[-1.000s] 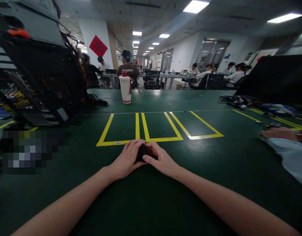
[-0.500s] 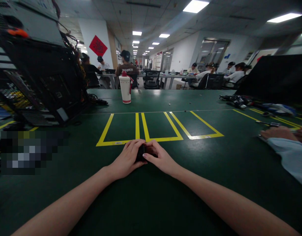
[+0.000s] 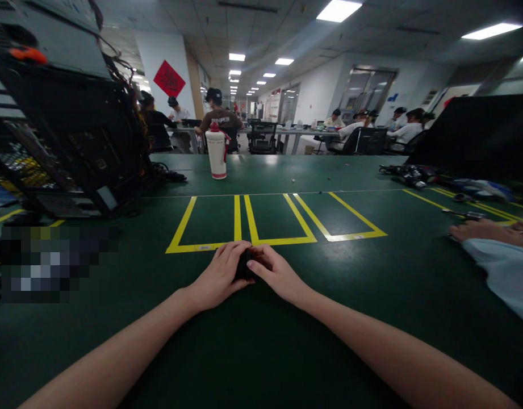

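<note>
A small black object (image 3: 244, 266) sits between my two hands, low over the green table (image 3: 252, 346); most of it is covered, so its kind cannot be made out. My left hand (image 3: 222, 272) is curved around its left side, fingers over the top and thumb below. From the right, my right hand (image 3: 276, 271) closes on it, with the thumb against its near face. Just beyond my fingers lie yellow tape outlines (image 3: 282, 241) on the table.
A white tumbler (image 3: 217, 154) with a red lid stands farther back. An open computer case (image 3: 82, 136) is at the left. At the right are a co-worker's hand (image 3: 485, 232) and blue sleeve, near cables and dark parts (image 3: 410, 175). People sit at desks beyond.
My hands and the black object stay almost still; the right thumb shifts very slightly. In the background, the seated person in the brown shirt has moved a little.
</note>
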A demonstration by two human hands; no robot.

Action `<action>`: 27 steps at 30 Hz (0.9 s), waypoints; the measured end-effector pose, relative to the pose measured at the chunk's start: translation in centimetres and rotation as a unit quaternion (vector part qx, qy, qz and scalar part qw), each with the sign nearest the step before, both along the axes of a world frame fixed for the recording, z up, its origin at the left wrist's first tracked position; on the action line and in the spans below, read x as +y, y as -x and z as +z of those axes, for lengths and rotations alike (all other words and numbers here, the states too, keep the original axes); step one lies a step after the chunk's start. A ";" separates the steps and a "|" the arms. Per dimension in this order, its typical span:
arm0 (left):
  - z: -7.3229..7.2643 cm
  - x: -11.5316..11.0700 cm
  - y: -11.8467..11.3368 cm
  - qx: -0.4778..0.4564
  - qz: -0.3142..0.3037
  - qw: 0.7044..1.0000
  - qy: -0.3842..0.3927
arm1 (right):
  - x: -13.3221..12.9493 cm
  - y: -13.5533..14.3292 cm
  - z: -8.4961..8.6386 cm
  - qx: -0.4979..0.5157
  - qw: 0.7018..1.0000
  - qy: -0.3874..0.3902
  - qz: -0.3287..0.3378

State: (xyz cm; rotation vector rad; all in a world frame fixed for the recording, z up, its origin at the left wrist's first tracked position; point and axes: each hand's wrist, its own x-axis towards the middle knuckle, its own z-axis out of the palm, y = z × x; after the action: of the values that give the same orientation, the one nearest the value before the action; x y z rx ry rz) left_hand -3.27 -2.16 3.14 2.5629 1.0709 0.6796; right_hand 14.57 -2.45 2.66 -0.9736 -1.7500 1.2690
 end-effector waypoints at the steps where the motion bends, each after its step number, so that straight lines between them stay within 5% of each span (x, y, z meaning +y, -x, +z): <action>1: 0.0 0.0 0.0 0.000 0.000 1.000 0.002 | -0.1 0.0 0.1 0.001 1.000 -0.002 0.007; 27: 0.1 -0.1 -0.1 0.017 -0.001 1.000 -0.010 | 0.1 0.0 -0.4 0.044 0.999 0.000 0.032</action>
State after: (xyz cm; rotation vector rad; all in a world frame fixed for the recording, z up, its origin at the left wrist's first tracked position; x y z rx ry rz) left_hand -3.20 -2.24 3.27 2.6014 1.0787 0.6510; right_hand 14.61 -2.31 2.23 -0.8549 -1.7246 1.3319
